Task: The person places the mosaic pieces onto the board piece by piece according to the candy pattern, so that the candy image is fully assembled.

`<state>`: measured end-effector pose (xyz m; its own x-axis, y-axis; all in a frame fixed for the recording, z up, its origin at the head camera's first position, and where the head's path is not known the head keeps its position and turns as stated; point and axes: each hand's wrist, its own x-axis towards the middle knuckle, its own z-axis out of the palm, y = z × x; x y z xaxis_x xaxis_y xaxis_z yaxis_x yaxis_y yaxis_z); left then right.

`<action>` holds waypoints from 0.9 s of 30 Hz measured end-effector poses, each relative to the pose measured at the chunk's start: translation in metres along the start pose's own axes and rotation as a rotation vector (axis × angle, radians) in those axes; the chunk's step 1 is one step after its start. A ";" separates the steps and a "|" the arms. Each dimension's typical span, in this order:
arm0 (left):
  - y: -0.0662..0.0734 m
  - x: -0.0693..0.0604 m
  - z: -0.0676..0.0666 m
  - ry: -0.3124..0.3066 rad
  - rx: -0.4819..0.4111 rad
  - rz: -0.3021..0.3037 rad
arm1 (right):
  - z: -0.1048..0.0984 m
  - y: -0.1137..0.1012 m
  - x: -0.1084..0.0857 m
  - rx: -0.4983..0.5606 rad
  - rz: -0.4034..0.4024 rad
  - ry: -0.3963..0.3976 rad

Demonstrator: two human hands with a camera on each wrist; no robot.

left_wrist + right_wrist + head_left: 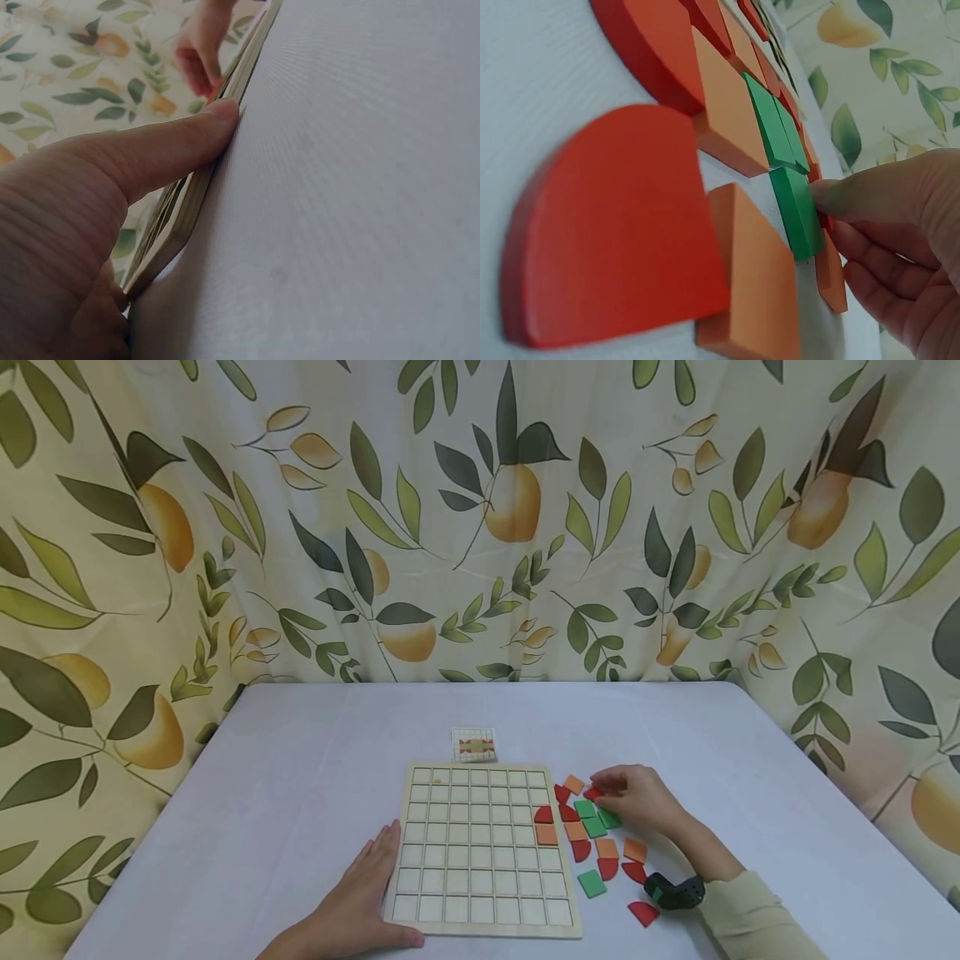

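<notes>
My left hand (351, 893) lies along the left side of a wooden grid board (495, 932), fingers straight. In the left wrist view its thumb (169, 150) presses the board's edge. Right of the board, my right hand (643, 797) pinches a small red piece (592, 794) between thumb and fingertips, partly hidden by them. Green square tiles (594, 827) lie beside those fingertips. On the board's right column sit a red quarter-round piece (543, 815) and, below it, an orange square tile (546, 834).
Several loose red, orange and green pieces, such as a red quarter-round (643, 913) and a green tile (592, 883), lie right of the board. A small pattern card (474, 746) lies behind it. White cloth covers the table (300, 777); a patterned curtain (480, 610) stands behind.
</notes>
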<state>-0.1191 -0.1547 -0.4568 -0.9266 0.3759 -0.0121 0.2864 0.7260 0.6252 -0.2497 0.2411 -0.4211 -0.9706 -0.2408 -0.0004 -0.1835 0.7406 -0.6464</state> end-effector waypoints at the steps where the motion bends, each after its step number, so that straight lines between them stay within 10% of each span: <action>1: 0.000 0.000 0.000 0.000 0.002 -0.001 | 0.000 -0.001 -0.001 -0.002 0.001 0.008; 27: 0.001 -0.001 -0.002 0.013 0.007 0.026 | 0.028 -0.045 -0.047 0.055 0.090 0.101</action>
<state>-0.1182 -0.1560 -0.4547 -0.9217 0.3877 0.0142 0.3125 0.7202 0.6194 -0.1908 0.2011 -0.4135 -0.9940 -0.1083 0.0146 -0.0886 0.7203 -0.6880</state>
